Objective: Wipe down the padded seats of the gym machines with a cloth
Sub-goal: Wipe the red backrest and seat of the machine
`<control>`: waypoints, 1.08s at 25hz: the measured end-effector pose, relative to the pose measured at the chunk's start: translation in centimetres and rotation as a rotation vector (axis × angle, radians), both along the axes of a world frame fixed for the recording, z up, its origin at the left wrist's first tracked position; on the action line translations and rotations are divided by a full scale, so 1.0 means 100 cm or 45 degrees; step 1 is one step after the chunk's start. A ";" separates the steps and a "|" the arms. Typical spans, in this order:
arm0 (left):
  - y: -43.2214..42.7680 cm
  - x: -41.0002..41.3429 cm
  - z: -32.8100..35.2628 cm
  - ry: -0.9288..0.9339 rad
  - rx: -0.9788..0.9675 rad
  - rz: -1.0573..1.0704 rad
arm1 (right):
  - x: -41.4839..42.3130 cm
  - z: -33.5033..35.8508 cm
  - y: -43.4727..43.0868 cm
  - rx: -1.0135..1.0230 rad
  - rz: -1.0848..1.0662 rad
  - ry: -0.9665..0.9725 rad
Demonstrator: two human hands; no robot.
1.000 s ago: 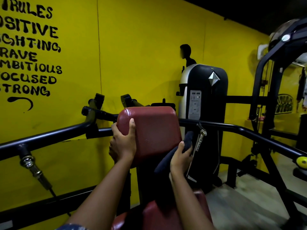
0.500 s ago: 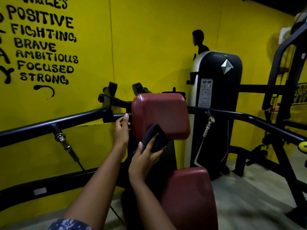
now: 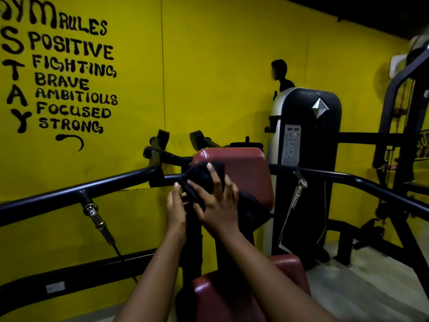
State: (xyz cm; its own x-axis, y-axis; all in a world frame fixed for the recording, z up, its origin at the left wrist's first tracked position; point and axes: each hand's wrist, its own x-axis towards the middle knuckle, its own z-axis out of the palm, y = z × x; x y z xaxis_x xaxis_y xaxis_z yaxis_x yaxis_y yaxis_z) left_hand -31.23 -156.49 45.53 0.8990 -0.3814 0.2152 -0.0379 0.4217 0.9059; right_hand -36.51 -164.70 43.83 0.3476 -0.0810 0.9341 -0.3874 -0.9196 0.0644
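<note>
The right hand (image 3: 217, 206) presses a dark cloth (image 3: 204, 180) flat, fingers spread, against the left edge of the red back pad (image 3: 246, 173). The left hand (image 3: 175, 210) grips that pad's left side, likely to steady it. The seat cushion (image 3: 232, 296) lies below the pad.
</note>
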 end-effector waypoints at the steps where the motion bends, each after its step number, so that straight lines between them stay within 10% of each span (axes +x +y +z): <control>1: -0.001 -0.002 0.000 0.024 -0.019 -0.014 | -0.007 -0.013 -0.002 -0.066 0.034 0.011; 12: -0.054 -0.001 0.022 -0.379 0.242 0.378 | -0.005 0.092 -0.074 0.379 -0.012 -0.155; 19: -0.057 -0.003 0.017 -0.434 0.326 0.568 | -0.014 0.029 -0.059 0.607 -0.249 -0.536; 27: -0.056 -0.002 0.016 -0.445 0.348 0.568 | -0.008 0.075 -0.069 0.423 -0.126 -0.202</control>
State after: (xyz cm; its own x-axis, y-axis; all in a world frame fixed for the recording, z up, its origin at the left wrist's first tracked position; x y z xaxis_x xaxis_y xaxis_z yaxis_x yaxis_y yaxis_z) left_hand -31.39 -162.05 47.09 0.8784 -0.0685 0.4730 -0.4703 0.0516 0.8810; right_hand -37.29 -171.59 51.31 0.1763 -0.4147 0.8927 -0.4567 -0.8378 -0.2990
